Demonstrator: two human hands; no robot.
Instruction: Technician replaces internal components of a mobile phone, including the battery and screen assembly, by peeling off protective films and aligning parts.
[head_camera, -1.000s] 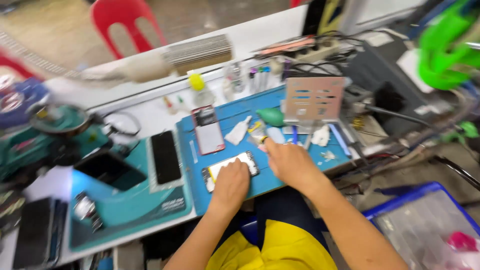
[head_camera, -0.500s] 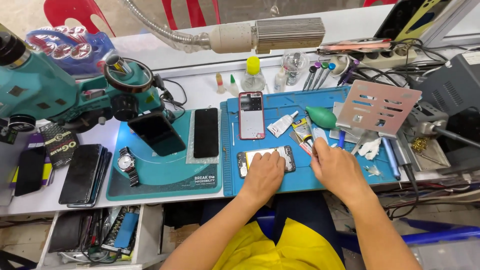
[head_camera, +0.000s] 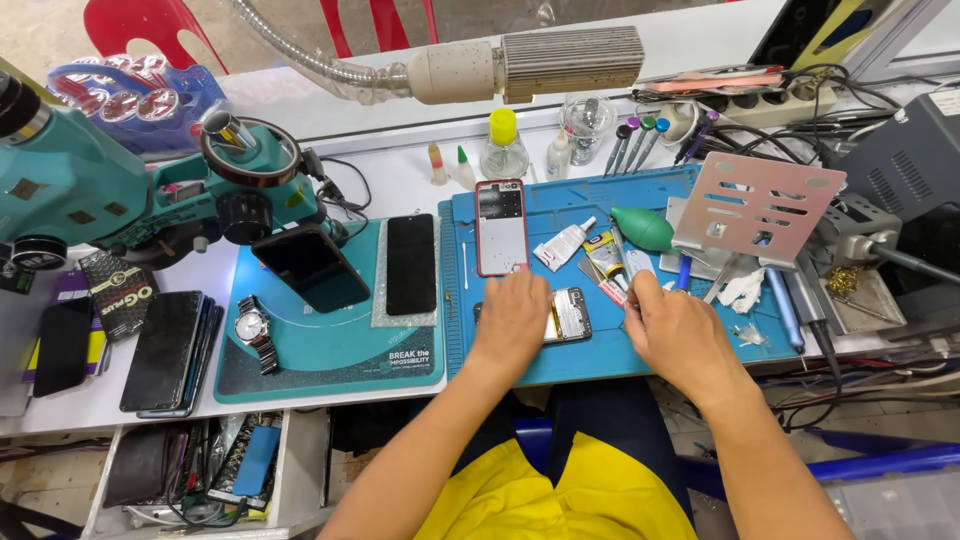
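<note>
My left hand (head_camera: 511, 325) lies flat on an opened phone (head_camera: 568, 314) on the blue work mat (head_camera: 600, 355), covering its left half. My right hand (head_camera: 676, 331) rests just right of the phone, fingers curled around a small tool near several glue tubes (head_camera: 606, 256); what it grips is mostly hidden. A red-edged phone (head_camera: 501, 227) lies face up above my left hand. A white tube (head_camera: 563, 245) and a green rubber blower (head_camera: 646, 229) lie beyond the hands.
A teal microscope (head_camera: 110, 190) stands at left over a teal mat (head_camera: 330, 350) with black phones and a wristwatch (head_camera: 254, 330). A perforated metal stand (head_camera: 757, 205), screwdrivers, bottles and a power strip sit at the back. An open drawer (head_camera: 200, 465) is below left.
The view has steadied and come closer. My left hand stays on the opened phone; my right hand has drawn in slightly toward the phone's right edge.
</note>
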